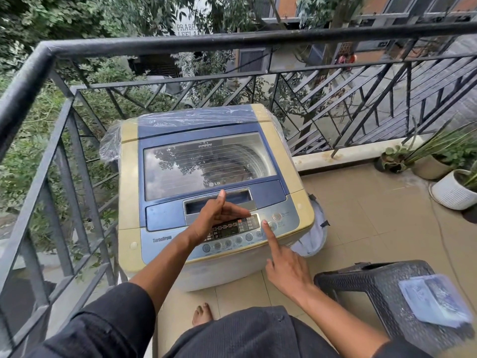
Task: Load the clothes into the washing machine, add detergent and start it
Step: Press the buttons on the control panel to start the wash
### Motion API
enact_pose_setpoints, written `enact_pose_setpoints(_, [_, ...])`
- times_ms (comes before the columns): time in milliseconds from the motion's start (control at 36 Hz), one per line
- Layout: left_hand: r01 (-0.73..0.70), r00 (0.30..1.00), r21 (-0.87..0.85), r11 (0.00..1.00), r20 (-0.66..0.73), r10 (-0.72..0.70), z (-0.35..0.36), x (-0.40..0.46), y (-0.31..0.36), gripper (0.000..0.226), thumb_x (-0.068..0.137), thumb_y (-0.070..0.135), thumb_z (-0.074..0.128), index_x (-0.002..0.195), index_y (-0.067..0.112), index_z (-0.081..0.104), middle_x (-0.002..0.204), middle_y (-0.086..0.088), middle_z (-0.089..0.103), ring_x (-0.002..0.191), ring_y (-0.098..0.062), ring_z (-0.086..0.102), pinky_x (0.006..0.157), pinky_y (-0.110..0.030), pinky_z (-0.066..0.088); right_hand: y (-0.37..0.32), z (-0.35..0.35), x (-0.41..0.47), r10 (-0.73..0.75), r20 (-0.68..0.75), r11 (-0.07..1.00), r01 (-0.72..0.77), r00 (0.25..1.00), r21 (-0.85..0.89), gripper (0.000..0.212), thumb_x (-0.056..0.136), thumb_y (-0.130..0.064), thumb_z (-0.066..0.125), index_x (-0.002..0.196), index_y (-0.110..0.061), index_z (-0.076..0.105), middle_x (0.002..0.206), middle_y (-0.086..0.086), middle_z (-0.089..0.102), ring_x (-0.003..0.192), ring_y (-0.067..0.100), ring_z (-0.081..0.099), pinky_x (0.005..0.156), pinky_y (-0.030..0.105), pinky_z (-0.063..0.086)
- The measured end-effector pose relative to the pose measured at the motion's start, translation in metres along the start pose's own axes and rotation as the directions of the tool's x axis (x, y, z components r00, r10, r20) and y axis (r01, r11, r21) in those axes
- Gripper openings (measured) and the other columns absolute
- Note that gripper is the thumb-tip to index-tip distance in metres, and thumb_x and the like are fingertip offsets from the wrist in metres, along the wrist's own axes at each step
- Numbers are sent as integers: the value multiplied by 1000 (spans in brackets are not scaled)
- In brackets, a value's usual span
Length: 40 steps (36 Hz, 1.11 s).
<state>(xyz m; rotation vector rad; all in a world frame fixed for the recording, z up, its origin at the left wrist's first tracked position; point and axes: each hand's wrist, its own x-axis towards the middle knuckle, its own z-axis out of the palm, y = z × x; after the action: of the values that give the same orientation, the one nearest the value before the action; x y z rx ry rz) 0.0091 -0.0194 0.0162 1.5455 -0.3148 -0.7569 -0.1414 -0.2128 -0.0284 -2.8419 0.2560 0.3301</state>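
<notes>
Your left hand (pixel 215 218) hovers over the control panel (pixel 232 229) with fingers straight and thumb up toward the lid handle recess (pixel 218 201), holding nothing; your right hand (pixel 286 270) has its index finger out and the rest curled, tip touching or just at a round button (pixel 270 225) on the panel's right side, nothing gripped. Going left to right: railing (pixel 51 140) with plastic wrap (pixel 111 143) bunched behind the washing machine (pixel 129 182), then the closed glass lid (pixel 206 164) with reflections hiding most of the drum, so you can't confirm clothes inside; then panel, then a pale laundry bag (pixel 313 239) squeezed just beside the machine, then a dark stool (pixel 374 288) with a clear packet (pixel 433 303) on it, maybe detergent, can't tell. Risks: buttons sit close together, so your fingertip could land on the neighbour and pick the wrong one, power instead of start. Your left hand shades the display, so you may misread the program. A press too light won't register. If that packet is the detergent and unused, you'd start without it. Looks like the last step, the start press.
</notes>
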Motion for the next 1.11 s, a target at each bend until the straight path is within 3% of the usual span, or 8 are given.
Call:
enact_pose_setpoints(83, [-6, 1000, 5, 1000, -2, 6, -3, -2, -3, 84, 111, 47, 8, 114, -2, 76, 118, -14, 77, 120, -26, 70, 115, -45, 47, -6, 1, -3, -53, 5, 999, 53, 999, -4, 102, 99, -22, 51, 152, -46, -34, 78, 0, 56, 64, 22, 58, 61, 36, 53])
enact_pose_setpoints(250, [-17, 1000, 17, 1000, -11, 17, -6, -6, -6, 84, 111, 47, 7, 114, 0, 77, 119, -13, 77, 121, -26, 69, 116, -48, 45, -18, 6, -4, -212, 52, 977, 210, 976, 36, 98, 101, -16, 45, 151, -53, -31, 93, 2, 63, 80, 24, 64, 80, 44, 57])
enact_pose_setpoints(417, [-12, 1000, 8, 1000, -4, 12, -8, -5, -8, 87, 111, 52, 9, 114, -5, 75, 119, -18, 76, 120, -30, 70, 115, -49, 46, -29, 13, 2, -298, 92, 955, 296, 950, 38, 94, 101, -17, 45, 152, -58, -23, 86, 2, 58, 73, 26, 60, 73, 47, 57])
enact_pose_setpoints(611, [19, 999, 53, 998, 40, -21, -14, -1, 0, 89, 110, 54, 7, 115, -5, 74, 118, -16, 76, 119, -27, 70, 114, -44, 48, -44, 10, -1, -358, 132, 933, 357, 924, 34, 100, 99, -14, 49, 151, -60, -23, 83, -2, 50, 73, 27, 58, 68, 42, 51])
enact_pose_setpoints(944, [39, 997, 39, 998, 68, -42, -29, -5, -5, 91, 109, 58, 6, 116, -2, 75, 122, -18, 75, 123, -32, 68, 118, -54, 41, -50, 13, 3, -365, 166, 930, 368, 916, 12, 102, 97, -15, 50, 152, -55, -26, 86, 5, 62, 74, 31, 63, 73, 49, 59])
enact_pose_setpoints(1056, [70, 994, 31, 997, 80, -73, -34, -2, -5, 94, 108, 59, 5, 116, -2, 75, 122, -20, 74, 124, -33, 67, 118, -56, 40, -53, 2, 3, -327, 224, 944, 309, 918, 115, 103, 93, -18, 52, 149, -64, -21, 67, -5, 48, 69, 24, 58, 79, 44, 60])
enact_pose_setpoints(1111, [78, 992, 31, 996, 93, -80, -35, -1, -5, 94, 108, 60, 4, 116, -3, 74, 123, -20, 74, 124, -33, 67, 119, -57, 39, -53, 0, 5, -325, 247, 943, 294, 913, 154, 103, 89, -19, 53, 149, -67, -15, 61, -5, 50, 62, 24, 58, 79, 44, 61])
